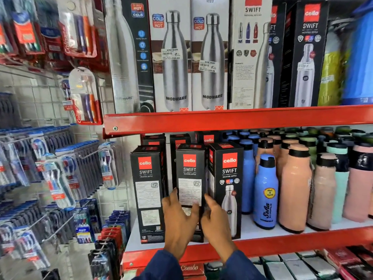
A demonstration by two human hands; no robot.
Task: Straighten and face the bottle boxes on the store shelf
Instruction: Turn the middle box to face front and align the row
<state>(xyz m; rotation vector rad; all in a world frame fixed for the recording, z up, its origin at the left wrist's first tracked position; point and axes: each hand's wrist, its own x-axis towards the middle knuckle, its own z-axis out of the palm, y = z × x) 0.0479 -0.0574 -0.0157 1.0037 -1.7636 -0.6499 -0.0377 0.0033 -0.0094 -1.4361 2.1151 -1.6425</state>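
Though perhaps touching, boxes (189,178) beside bottles (265,190)

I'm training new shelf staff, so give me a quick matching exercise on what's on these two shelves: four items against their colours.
Items:
1. Modware box
2. middle Swift box, held by left hand and right hand
3. Sella bottle
4. shelf edge

Colours:
A. red
B. blue
C. white
D. black

Pairs: 1-C, 2-D, 3-B, 4-A

Two bare hands emerge from dark navy sleeves (161,267).
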